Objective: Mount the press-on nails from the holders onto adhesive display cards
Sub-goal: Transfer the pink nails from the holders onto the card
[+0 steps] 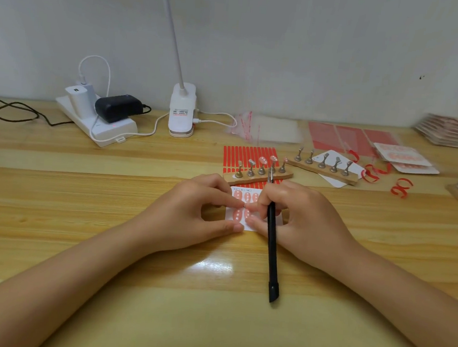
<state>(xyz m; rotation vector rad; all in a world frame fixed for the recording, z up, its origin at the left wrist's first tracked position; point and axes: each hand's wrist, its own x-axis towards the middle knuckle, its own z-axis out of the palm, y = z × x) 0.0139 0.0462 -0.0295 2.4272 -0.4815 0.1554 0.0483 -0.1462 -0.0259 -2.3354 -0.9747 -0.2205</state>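
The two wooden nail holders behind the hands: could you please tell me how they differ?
The nearer holder still carries pink nails on at least two stands; the farther holder shows bare stands. The nearer holder lies on the red strip sheet; the farther lies across a white card at a different angle. Both are wooden bars with five metal stands.

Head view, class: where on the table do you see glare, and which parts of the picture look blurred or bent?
Head view: glare shines on the wooden table between the wrists; the stacked cards at far right are smeared and blurred; the table's back edge curves from wide-angle distortion; the display card under the hands stays fairly sharp.
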